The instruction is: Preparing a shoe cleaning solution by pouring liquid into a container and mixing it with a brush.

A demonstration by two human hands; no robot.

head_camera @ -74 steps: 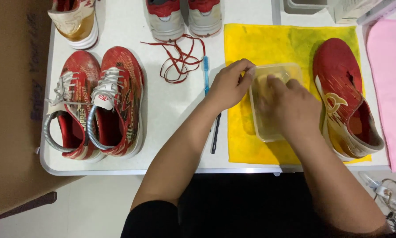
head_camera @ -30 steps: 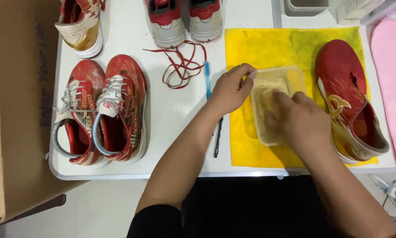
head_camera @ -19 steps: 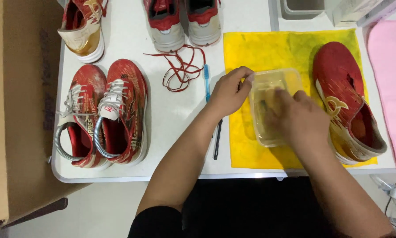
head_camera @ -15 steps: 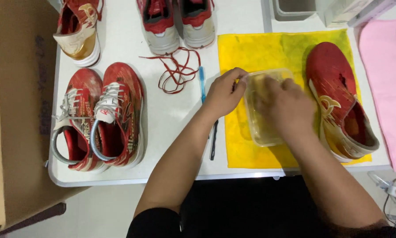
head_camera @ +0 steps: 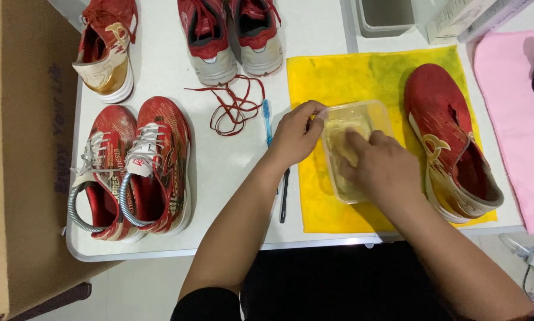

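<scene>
We hold a clear plastic container (head_camera: 357, 122) on a yellow cloth (head_camera: 344, 77) near the front edge of the white table (head_camera: 231, 172). Our left hand (head_camera: 295, 134) grips the container's left rim, thumb and fingers closed on the edge. Our right hand (head_camera: 383, 169) is inside the container, fingers curled down into it; we cannot tell whether they grip anything there. Just right of the container, a red shoe without laces (head_camera: 448, 139) lies on the same cloth. Loose red laces (head_camera: 234, 107) and a blue toothbrush (head_camera: 267, 119) lie left of our left hand. A laced red pair (head_camera: 130, 169) stands farther left, near a cardboard box (head_camera: 17, 148). A pink cloth (head_camera: 514, 119) lies at the far right.
</scene>
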